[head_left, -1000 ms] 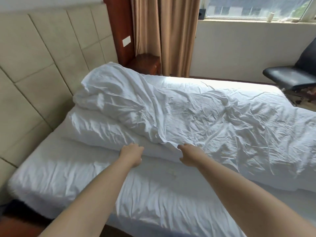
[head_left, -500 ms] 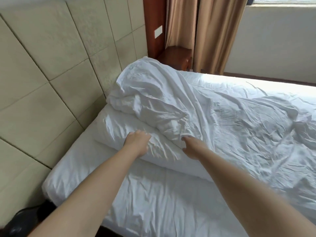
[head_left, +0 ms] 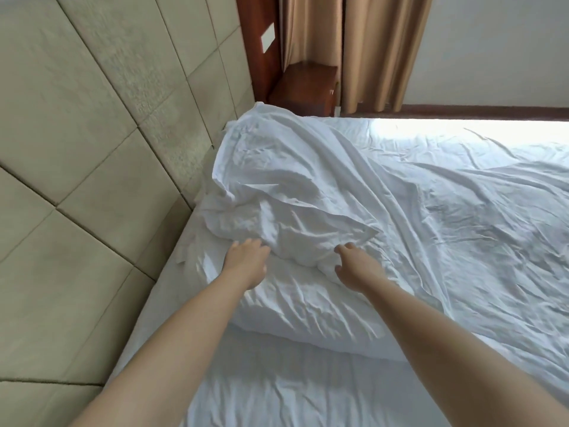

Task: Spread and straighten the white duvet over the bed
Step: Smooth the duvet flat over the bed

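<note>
Both my arms are stretched out over the bed here. The white duvet is spread across most of the mattress to the right, all wrinkly, but its top end is bunched into a heap at the far left, right up against the padded headboard. That heap sits on top of a pillow, which lies across the head of the bed in front of me.

My left hand is at the left side of the bunched fold, fingers pushed into the fabric where duvet meets pillow. They're partly buried in the cloth, so I honestly can't tell if it's gripping anything or just pressing. My right hand is at the near edge of the same fold, fingers curled like a claw, tips touching the duvet; whether it's actually got cloth pinched I can't tell either.

Near me the bare fitted sheet shows, also creased. Past the headboard at the far side there's a wooden nightstand, with tan curtains hanging just right of it. No containers anywhere that I can see.
</note>
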### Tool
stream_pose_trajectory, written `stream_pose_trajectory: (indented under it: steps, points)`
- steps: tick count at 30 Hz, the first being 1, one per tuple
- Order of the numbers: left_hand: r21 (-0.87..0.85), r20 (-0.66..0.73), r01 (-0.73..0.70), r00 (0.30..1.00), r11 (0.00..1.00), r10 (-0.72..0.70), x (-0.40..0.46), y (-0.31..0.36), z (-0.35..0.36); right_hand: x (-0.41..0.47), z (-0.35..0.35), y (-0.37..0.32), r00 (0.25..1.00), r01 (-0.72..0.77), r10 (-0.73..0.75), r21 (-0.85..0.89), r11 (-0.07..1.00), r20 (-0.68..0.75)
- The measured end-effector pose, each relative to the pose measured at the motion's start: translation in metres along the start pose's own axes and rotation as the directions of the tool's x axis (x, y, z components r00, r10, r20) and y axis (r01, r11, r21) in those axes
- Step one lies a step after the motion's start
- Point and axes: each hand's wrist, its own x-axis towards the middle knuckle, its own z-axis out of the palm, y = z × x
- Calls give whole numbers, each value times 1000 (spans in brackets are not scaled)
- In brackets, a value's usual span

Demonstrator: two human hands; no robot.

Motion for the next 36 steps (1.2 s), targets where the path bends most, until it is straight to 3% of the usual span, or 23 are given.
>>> stream_pose_trajectory:
  steps: [12,20,22,25,27,29,31,33,36]
  points:
    - [63,-68,-132,988,989,136,134,-66,-6,113,-4,-54,968,-149,149,17,989,-203]
    - [25,-158,-162,974,986,164,189,-80,7,165,2,-44,939,-287,246,-151,946,-239]
    - [115,-234,-156,955,981,180,195,-79,9,165,2,-47,949,-207,175,-100,973,-263]
    - [164,-385,-31,918,986,93,202,-77,5,145,3,-60,946,-18,46,89,996,-320]
    - [170,-224,-46,971,984,84,205,-79,1,129,11,-65,956,73,-36,115,991,-291]
    - [262,-78,-143,983,954,169,199,-82,2,111,22,-69,964,162,-131,119,980,-231]
    - [282,-154,-198,956,939,248,189,-87,10,96,27,-68,960,243,-223,106,964,-169]
    - [199,-187,-122,969,972,159,179,-94,16,83,27,-64,943,325,-314,102,940,-109]
    - [224,-11,-4,1000,974,7,166,-105,19,62,24,-61,890,455,-455,28,890,-16]
